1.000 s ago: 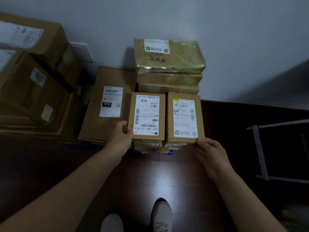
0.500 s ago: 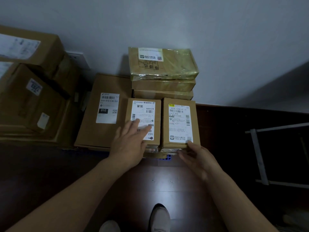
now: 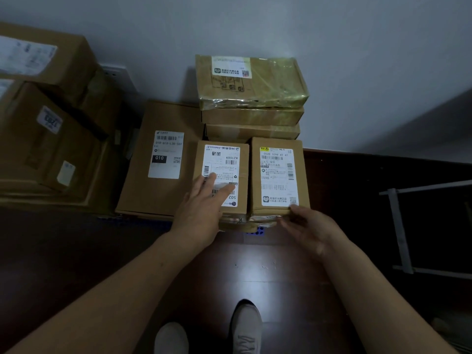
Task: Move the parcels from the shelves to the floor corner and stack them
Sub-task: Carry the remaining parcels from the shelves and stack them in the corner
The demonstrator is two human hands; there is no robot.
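From the head camera, which is the only view, I see the person standing over a dark glossy wooden floor where it meets a pale grey wall. Two small brown cardboard parcels with white labels lie side by side on top of lower parcels. The left small parcel is under the left hand, whose fingers are stretched out and lie flat on the label, not curled round anything. The right small parcel touches its neighbour. The right hand is at its near right corner, thumb on the top edge and fingers loosely bent against the near face; I cannot tell if they pinch the cardboard or only touch it. Behind, against the wall, there is a stack topped by a brown parcel wrapped in shiny yellowish tape. To the left lies a wide flat brown carton with a white label, and further left are large brown cartons. A grey metal frame stands at the right. I think the step is to settle the two parcels. It is good to press down evenly, push both far edges flush to the stack behind and close the gap between them, so that the next layer sits flat.
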